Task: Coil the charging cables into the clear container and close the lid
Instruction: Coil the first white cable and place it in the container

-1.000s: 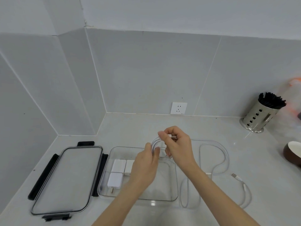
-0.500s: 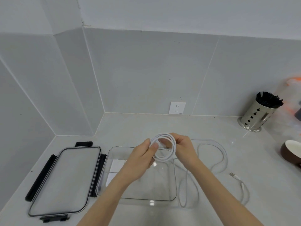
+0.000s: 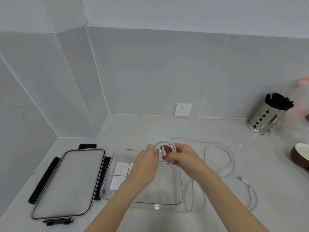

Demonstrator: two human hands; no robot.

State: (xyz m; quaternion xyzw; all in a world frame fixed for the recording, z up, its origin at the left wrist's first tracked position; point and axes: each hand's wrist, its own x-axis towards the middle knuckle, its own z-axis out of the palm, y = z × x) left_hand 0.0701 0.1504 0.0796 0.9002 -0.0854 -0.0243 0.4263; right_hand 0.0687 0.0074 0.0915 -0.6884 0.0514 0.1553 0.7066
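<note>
Coil (image 3: 164,154): pinched by both the left hand (image 3: 147,163) and right hand (image 3: 184,159).
Container (image 3: 179,198): open, directly beneath (lid (image 3: 66,183) lies left).

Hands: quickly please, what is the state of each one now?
Left hand: closed, fingers pinching the coiled white cable.
Right hand: closed, holding the same coil over the clear container.

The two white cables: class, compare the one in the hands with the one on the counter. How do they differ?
The held cable is wound into a tight round coil; the loose cable sprawls in wide bends. The held cable is pinched between left hand and right hand above the clear container; the loose cable lies outside it. Both are white.
</note>
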